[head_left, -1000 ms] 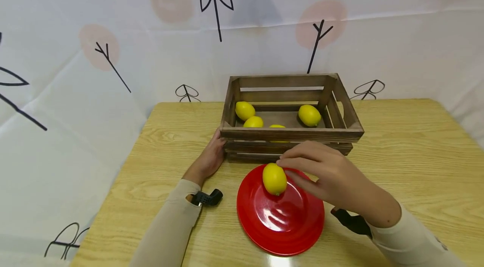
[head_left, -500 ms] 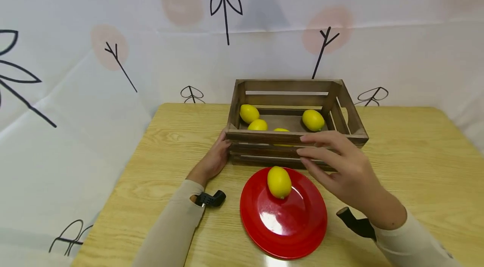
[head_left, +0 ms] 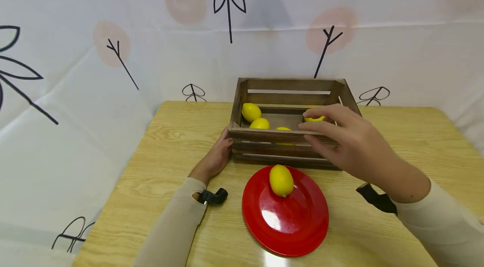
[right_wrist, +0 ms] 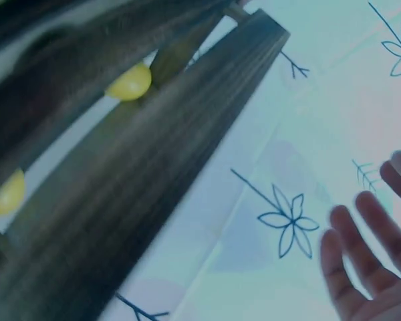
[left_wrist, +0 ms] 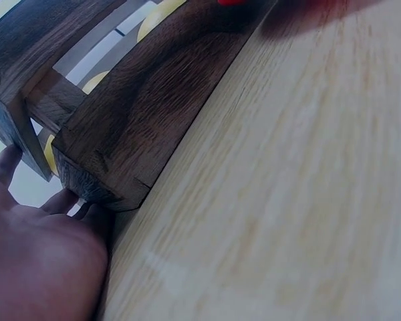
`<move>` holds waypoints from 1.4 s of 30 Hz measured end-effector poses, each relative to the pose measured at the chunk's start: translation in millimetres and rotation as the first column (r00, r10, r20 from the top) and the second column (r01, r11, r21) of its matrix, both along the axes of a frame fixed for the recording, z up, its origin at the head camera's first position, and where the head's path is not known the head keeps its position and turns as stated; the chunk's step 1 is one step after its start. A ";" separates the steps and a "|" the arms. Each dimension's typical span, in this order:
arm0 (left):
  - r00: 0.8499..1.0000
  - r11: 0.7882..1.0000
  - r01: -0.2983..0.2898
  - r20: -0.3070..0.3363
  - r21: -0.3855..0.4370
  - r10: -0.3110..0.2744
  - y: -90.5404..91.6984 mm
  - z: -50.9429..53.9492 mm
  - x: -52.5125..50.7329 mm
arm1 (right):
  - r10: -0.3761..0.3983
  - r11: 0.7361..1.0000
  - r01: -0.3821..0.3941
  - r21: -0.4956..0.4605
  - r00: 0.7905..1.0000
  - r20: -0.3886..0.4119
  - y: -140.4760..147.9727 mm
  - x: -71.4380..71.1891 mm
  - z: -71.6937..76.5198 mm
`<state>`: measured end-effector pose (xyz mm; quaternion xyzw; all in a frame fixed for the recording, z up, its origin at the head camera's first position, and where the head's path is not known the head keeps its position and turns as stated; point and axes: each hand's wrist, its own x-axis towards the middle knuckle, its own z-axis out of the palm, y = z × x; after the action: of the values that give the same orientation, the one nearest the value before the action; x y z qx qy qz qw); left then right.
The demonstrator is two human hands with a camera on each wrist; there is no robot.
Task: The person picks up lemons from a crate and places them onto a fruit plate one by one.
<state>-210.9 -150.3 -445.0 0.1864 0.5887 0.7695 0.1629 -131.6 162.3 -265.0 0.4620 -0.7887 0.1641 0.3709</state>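
Note:
A wooden slatted crate (head_left: 287,134) holds several lemons, among them one at the back left (head_left: 251,112). My left hand (head_left: 217,155) rests against the crate's left end; in the left wrist view its fingertips touch the corner. Above the crate's front right rim is my right hand (head_left: 349,141), fingers spread, holding nothing. Those fingers partly hide the lemon (head_left: 314,117) at the crate's right. Just in front of the crate lies a red plate (head_left: 285,233) with one lemon (head_left: 281,180) on its far part.
A light wooden table (head_left: 151,166) carries the crate and plate. Behind it hangs a pale cloth (head_left: 280,56) with printed flowers and twigs. Each wrist wears a dark strap; the left one (head_left: 213,196) lies close to the plate.
My right hand has moved from beside the lemon on the plate, up and to the right, to over the crate's front rim. The left hand stays at the crate. The view has shifted slightly.

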 end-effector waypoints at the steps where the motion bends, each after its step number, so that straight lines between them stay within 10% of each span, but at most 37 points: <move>1: 1.000 1.000 0.001 0.003 -0.001 -0.001 0.0 0.4 -0.1 | 0.003 1.000 -0.003 0.020 1.000 0.010 0.6 -2.1 3.7; 15: 1.000 1.000 -0.008 0.002 0.004 0.008 1.6 0.7 -0.2 | -0.149 0.962 0.089 0.260 0.964 0.222 6.6 -43.3 44.0; 27: 1.000 1.000 -0.022 0.014 0.004 0.022 1.1 -1.8 -2.5 | -0.292 0.907 0.115 0.405 0.865 0.408 -2.1 -78.5 53.8; 42: 1.000 1.000 -0.017 0.012 0.020 0.016 1.5 -0.3 -1.4 | -0.266 0.923 -0.050 0.383 0.636 0.724 -38.4 -124.0 47.1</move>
<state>-212.3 -148.8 -445.3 0.1786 0.5815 0.7778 0.1580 -255.7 124.0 -217.9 0.3610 -0.9134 0.1699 -0.0810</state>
